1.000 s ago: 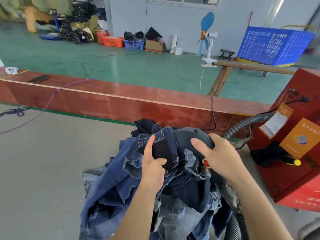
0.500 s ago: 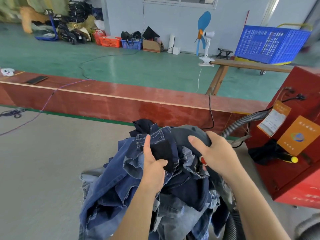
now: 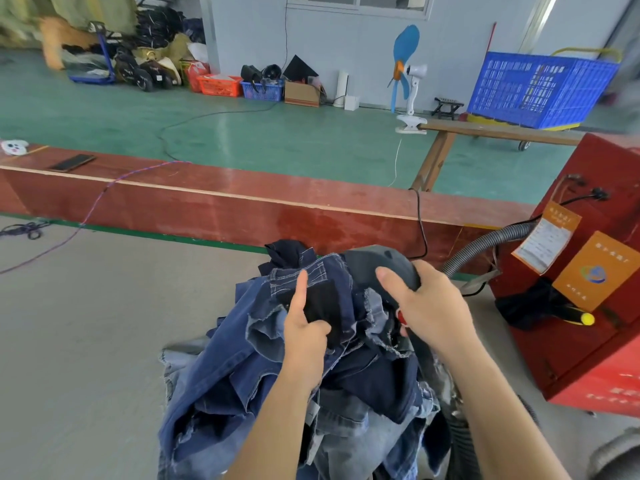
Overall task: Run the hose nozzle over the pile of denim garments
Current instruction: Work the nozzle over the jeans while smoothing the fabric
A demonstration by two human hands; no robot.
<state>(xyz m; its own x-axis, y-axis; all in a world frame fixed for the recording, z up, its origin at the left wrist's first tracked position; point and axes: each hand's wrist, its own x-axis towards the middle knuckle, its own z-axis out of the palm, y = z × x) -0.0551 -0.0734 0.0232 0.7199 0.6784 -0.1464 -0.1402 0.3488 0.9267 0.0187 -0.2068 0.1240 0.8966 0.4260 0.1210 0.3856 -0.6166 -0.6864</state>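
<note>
A heap of denim garments (image 3: 242,386), dark and light blue, lies on the grey table in front of me. My left hand (image 3: 306,332) grips a dark fold at the top of the heap, thumb pointing up. My right hand (image 3: 431,308) holds the dark grey hose nozzle (image 3: 379,268), which rests on the top right of the pile. A red button shows under that hand. The grey ribbed hose (image 3: 485,242) runs from the red machine; its join to the nozzle is hidden.
A red machine (image 3: 588,323) with orange labels stands close on the right. A long red-brown board (image 3: 214,202) borders the far side of the grey table (image 3: 86,334). A black cable and a purple cord cross it. Beyond lie green floor, a blue crate (image 3: 540,90) and a fan.
Both hands and the nozzle have stayed almost in place on top of the pile; the view has shifted slightly.
</note>
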